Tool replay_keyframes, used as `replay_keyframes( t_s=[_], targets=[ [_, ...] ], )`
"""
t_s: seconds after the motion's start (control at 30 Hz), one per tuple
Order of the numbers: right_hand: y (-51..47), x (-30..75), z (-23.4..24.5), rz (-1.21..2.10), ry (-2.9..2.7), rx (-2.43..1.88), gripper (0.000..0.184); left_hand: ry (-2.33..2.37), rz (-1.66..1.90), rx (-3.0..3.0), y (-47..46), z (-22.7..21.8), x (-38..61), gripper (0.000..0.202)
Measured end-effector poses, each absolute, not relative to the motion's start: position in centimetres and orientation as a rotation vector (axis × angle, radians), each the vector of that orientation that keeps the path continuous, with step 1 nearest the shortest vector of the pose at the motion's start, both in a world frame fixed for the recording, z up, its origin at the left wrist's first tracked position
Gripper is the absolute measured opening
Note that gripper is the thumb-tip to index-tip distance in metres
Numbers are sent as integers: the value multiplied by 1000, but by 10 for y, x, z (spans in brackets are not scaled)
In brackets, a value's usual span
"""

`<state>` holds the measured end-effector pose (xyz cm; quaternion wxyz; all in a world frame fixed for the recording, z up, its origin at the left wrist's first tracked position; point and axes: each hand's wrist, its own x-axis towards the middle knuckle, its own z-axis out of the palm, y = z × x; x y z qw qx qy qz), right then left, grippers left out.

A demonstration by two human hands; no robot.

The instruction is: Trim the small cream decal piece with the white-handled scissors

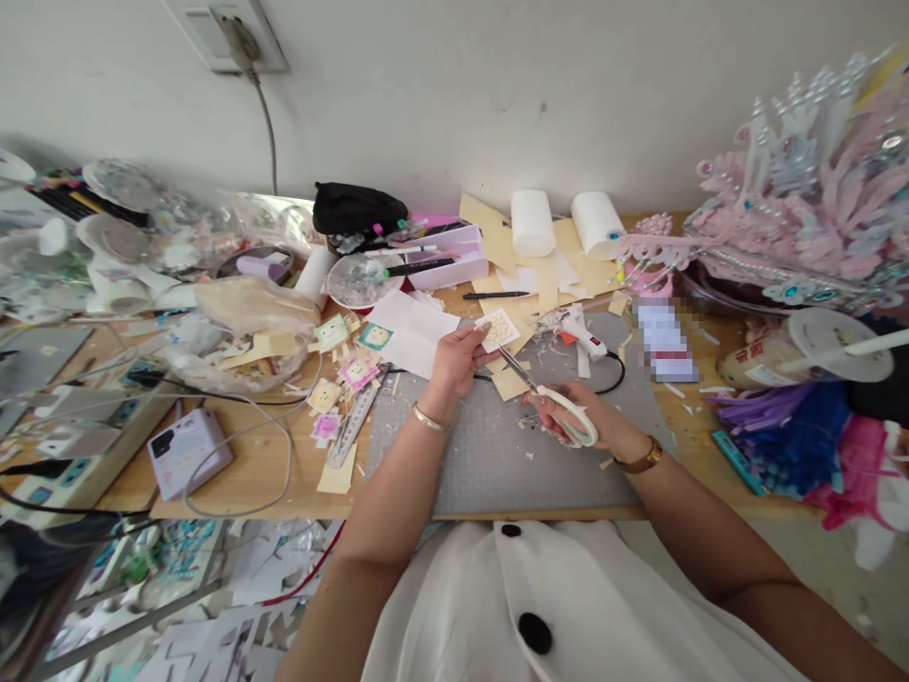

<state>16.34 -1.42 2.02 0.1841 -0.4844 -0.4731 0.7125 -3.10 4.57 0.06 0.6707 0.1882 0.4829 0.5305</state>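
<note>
My left hand (454,365) pinches a small square paper card (498,329) printed with a pale grid pattern and holds it up over the grey cutting mat (497,455). White-handled scissors (561,405) sit in my right hand (579,417), fingers through the loops, blades pointing up-left with the tips at the card's lower edge. Both wrists wear gold bracelets. Paper scraps lie on the mat around the hands.
A white glue gun (583,333) with its black cord lies behind the mat. Small cut-out stickers (355,369) and a ruler (355,426) lie to the left, near a lilac device (186,450). Tan paper sheets, white rolls (532,223) and a pink tiara (802,199) crowd the back and right.
</note>
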Motion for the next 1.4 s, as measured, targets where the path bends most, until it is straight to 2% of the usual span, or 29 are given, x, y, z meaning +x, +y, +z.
replay_keyframes(
  t_s=[1.17,1.4],
  targets=[
    [-12,161,7,1970,-1322,-1395,41,1102,1231,359,46,4,-33,5],
    [-16,165,11,1925,-1394,-1273,50,1065,1221,340,47,2,-34,9]
  ],
)
